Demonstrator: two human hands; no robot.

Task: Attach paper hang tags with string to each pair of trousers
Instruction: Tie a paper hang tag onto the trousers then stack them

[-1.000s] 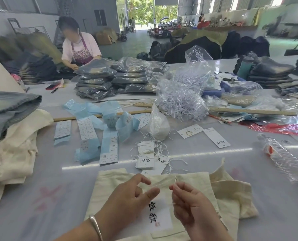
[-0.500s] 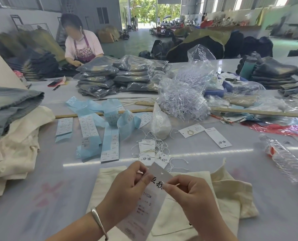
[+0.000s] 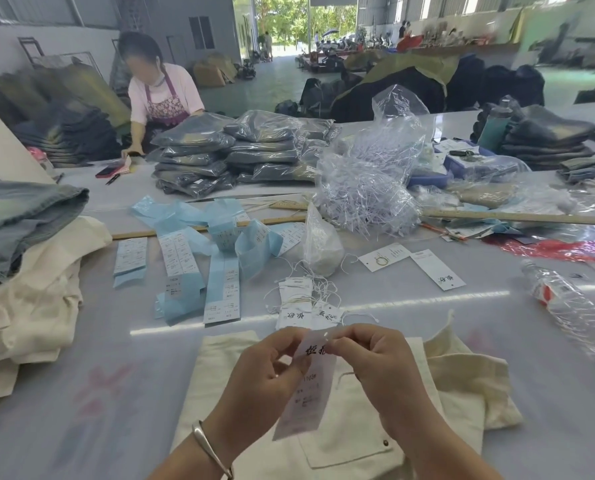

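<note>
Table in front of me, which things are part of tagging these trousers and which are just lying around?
In use:
- hang tag, pinched by left hand and right hand
- cream trousers beneath
- spare tags with strings

Lying about:
- water bottle
- blue label strips
- bagged clothes
- wooden ruler

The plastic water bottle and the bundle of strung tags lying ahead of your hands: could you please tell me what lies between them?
In the head view, bare table separates the water bottle from the tag bundle.
</note>
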